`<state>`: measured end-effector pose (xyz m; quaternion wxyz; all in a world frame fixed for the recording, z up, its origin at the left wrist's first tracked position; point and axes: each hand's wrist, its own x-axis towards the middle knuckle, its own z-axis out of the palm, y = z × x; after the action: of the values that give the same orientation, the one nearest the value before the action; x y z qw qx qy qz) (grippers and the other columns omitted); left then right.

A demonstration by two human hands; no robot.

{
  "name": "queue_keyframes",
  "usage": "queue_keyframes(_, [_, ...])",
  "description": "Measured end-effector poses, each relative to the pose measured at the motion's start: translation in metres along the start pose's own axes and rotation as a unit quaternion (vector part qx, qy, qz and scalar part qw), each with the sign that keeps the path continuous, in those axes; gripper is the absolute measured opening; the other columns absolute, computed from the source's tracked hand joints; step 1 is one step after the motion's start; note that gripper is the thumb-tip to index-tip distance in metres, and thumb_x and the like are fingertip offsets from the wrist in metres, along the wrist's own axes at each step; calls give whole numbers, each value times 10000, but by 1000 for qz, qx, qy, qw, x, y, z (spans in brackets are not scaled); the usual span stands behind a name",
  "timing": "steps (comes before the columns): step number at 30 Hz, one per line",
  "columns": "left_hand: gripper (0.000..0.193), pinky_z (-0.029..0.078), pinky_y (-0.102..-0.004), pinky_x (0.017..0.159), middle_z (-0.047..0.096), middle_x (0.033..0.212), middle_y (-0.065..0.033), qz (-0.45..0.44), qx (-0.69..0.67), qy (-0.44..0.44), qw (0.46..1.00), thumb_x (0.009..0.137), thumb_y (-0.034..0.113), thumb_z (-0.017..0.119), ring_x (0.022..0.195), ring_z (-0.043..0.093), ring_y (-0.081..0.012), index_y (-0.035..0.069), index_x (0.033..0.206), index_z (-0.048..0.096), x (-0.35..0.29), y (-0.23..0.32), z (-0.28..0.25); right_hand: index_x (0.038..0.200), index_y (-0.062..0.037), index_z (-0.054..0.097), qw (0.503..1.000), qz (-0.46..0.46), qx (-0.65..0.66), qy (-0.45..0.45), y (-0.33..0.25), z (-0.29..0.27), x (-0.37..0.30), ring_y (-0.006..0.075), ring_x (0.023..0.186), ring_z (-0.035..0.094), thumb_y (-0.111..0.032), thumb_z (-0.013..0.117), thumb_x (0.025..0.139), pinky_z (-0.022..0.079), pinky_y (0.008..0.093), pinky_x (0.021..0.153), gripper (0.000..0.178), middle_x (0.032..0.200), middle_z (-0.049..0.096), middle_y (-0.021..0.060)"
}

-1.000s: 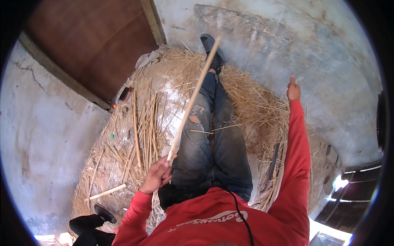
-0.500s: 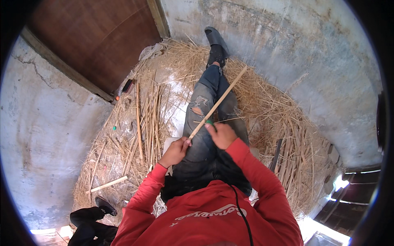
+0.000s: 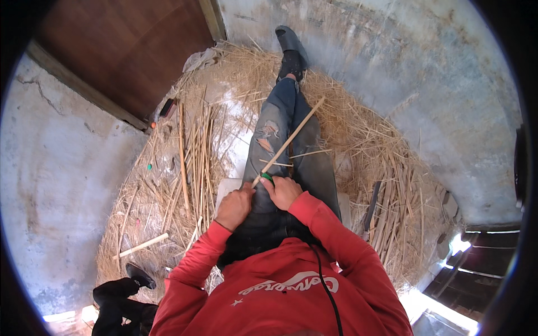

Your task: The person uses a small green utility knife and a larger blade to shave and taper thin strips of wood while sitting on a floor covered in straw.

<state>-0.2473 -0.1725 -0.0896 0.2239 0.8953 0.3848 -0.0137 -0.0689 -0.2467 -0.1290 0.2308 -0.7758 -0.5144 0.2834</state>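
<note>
Near the floor's [image 3: 241, 126] left edge, a short pale stick [image 3: 143, 246] lies on the straw [image 3: 358, 137]. Then come long thin sticks [image 3: 197, 150]. The left hand [image 3: 234, 207] is wrapped around the near end of a long pale stick [image 3: 290, 140], which slants up over the person's legs [image 3: 315, 185]. The right hand [image 3: 284, 192] pinches a small green thing [image 3: 268, 178] against that stick. A dark bar [image 3: 372, 206] lies toward the floor's right edge.

Left hand [image 3: 235, 207] is gripping, back facing up, fingers curling in. Right hand [image 3: 284, 191] is sitting just beside it, also gripping, thumb pointing toward the left hand. 2 forearms [image 3: 330, 224] are angling inward ahead of the torso, elbows bending.
</note>
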Motion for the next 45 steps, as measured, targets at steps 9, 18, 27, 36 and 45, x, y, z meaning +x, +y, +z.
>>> queue_keyframes(9, [231, 547, -506, 545, 684, 701, -200, 34, 63, 12, 997, 1036, 240, 510, 629, 692, -402, 13, 1026, 551, -30, -17, -23, 921, -21, 689, 999, -18, -33, -6, -24, 2, -8, 499, 799, 674, -563, 474, 1013, 540, 591, 745, 590, 825, 702, 272])
queue_keyframes(18, [207, 522, -514, 529, 660, 669, -221, 33, 18, 10, 999, 1029, 224, 534, 602, 672, -414, 17, 1024, 543, -90, -32, -43, 946, -29, 702, 999, 14, -33, -1, -15, 0, 1, 476, 877, 687, -613, 430, 1009, 538, 579, 807, 647, 892, 714, 267])
queue_keyframes(27, [164, 497, -523, 527, 606, 611, -227, 3, 20, -15, 1000, 1017, 202, 557, 582, 639, -436, 40, 1038, 567, -148, -47, -81, 1043, -53, 737, 995, 34, -85, 37, 5, -32, 27, 480, 947, 671, -601, 418, 1014, 529, 555, 847, 634, 954, 709, 276])
queue_keyframes(36, [137, 468, -501, 527, 567, 596, -235, -24, -133, 0, 991, 1019, 150, 556, 569, 613, -445, 20, 982, 580, -166, -86, -67, 992, 82, 721, 910, 180, -85, 363, 252, -216, 93, 494, 987, 632, -712, 348, 992, 466, 540, 914, 876, 1003, 665, 356])
queue_keyframes(45, [164, 470, -536, 579, 603, 645, -255, -4, -184, -9, 983, 1023, 187, 572, 644, 631, -467, 24, 1017, 589, -86, -59, -23, 1093, -15, 735, 966, 79, 28, 243, 156, -172, 78, 442, 907, 671, -715, 474, 951, 497, 503, 840, 761, 917, 702, 269])
